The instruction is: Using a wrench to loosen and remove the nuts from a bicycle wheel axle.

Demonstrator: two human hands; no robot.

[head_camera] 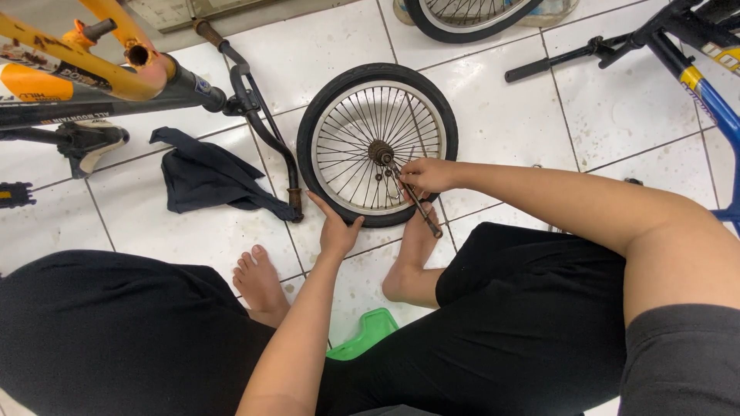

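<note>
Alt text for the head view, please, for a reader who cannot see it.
Seen from above, a seated person's left hand steadies a small bicycle wheel upright on a white tiled floor while the right hand works a wrench at its hub. A dark cloth and a yellow bicycle frame lie to the left.

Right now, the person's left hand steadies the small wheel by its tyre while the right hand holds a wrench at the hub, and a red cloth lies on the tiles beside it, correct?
Not quite: the cloth is dark, black or navy, not red, as the head view shows. The rest stands: the left hand steadies the small wheel by its tyre, and the right hand holds a wrench at the hub, on the tiles.
</note>
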